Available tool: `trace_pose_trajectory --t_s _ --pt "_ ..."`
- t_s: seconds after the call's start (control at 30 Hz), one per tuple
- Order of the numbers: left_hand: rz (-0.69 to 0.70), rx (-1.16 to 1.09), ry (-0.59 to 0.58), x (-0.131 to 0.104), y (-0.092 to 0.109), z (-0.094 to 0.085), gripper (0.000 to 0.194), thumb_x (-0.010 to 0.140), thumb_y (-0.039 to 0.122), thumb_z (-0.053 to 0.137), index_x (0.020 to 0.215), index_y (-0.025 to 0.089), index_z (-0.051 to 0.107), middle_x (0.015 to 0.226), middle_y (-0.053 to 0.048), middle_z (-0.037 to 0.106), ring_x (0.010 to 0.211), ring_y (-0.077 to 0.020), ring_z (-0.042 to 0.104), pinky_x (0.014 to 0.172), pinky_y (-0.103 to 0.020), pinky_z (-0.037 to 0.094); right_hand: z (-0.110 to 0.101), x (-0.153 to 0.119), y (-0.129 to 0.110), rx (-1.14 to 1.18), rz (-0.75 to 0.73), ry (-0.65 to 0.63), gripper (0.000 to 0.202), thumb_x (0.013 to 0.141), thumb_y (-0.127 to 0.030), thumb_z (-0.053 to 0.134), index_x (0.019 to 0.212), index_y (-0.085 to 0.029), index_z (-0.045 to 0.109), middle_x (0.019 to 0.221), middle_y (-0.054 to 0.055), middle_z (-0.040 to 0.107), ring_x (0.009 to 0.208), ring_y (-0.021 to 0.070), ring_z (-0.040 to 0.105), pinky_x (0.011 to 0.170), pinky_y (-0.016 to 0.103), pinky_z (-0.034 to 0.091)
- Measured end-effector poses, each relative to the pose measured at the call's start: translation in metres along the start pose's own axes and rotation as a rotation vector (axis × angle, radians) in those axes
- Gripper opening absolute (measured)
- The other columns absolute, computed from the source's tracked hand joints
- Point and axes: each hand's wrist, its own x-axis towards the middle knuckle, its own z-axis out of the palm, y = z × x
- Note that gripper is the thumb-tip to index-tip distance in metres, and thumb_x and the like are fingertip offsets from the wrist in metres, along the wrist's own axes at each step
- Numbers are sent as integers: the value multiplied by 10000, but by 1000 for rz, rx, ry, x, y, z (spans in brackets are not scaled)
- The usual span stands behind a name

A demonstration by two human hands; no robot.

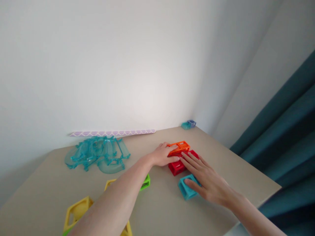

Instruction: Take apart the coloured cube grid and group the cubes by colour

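My left hand (pixel 163 155) is around the near left end of an orange openwork plastic block (pixel 182 146), fingers on its top and thumb below. Right beside it lies a red plastic block (pixel 176 168), partly covered by both hands. My right hand (pixel 205 178) has its fingers stretched out over the red block. Its thumb rests on or just above a blue hollow block (pixel 188 190). Under my left forearm a green block (pixel 146 182) shows in part. Yellow block pieces (pixel 78 209) lie at the near left, partly hidden by the same forearm.
Translucent teal track pieces (pixel 98 152) lie heaped at the back left. Behind them a long lilac patterned strip (pixel 113 133) runs along the wall. Small blue pieces (pixel 191 124) sit at the far corner. The table edge (pixel 256 170) and a teal curtain (pixel 283 144) are on the right.
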Motion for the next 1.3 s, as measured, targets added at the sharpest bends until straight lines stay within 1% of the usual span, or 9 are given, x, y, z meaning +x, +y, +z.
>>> trace_pose_trajectory --t_s 0.37,0.7,0.8,0.9,1.0,1.1,1.17,1.23,1.3 --pt "-21 14 22 1 2 2 746 822 732 367 1401 270 452 1339 -136 494 1231 -337 442 1077 -493 314 -1 -1 1 -26 16 -52 693 949 -554 384 1518 -279 100 1560 6 160 1439 310 130 1153 601 161" --pt "-47 -13 45 -1 3 0 730 800 734 417 1374 289 494 1327 -125 524 1204 -336 478 1060 -493 334 0 0 -1 -30 14 -41 688 950 -538 393 1516 -272 106 1558 23 171 1435 320 141 1146 610 165" --pt "-70 -33 97 -2 7 -1 717 788 714 471 1369 294 496 1334 -123 530 1227 -359 461 1055 -536 320 2 -1 1 -29 3 -27 691 948 -531 405 1515 -263 114 1557 35 182 1433 317 146 1149 602 158" --pt "-109 -70 225 1 14 -14 715 835 658 457 1408 231 441 1393 -152 488 1292 -366 406 1070 -564 283 2 -3 7 -42 -18 -29 673 952 -506 410 1514 -273 123 1554 43 199 1428 329 154 1131 623 179" --pt "-96 -129 329 0 24 -48 633 913 577 384 1379 158 468 1404 -152 502 1291 -284 450 1085 -452 326 -7 -1 5 -98 -52 42 689 946 -482 434 1518 -284 105 1551 49 220 1427 359 120 1098 689 147" --pt "-45 -159 344 -25 35 -96 512 883 518 500 1229 157 612 1297 -111 611 1180 -238 557 1006 -350 422 -26 12 -22 -104 -76 187 701 939 -424 463 1524 -228 131 1554 77 233 1434 340 138 1130 634 155" --pt "-39 -199 388 -59 42 -123 404 860 429 565 1128 145 668 1191 -119 668 1015 -224 632 893 -331 484 -35 26 -55 -55 -125 239 609 944 -353 456 1500 -220 245 1527 79 318 1411 297 260 1140 533 252" --pt "-66 -287 429 -104 44 -136 347 874 395 551 1072 145 687 1048 -99 717 886 -191 651 804 -299 502 -38 46 -92 32 -222 190 517 933 -272 447 1441 -208 372 1454 84 446 1337 257 403 1094 432 359" --pt "-152 -384 478 -153 37 -134 323 876 387 551 981 122 702 861 -81 722 734 -164 642 695 -269 501 -31 69 -124 117 -304 93 543 862 -245 531 1393 -190 435 1382 101 521 1262 272 478 1061 419 389"
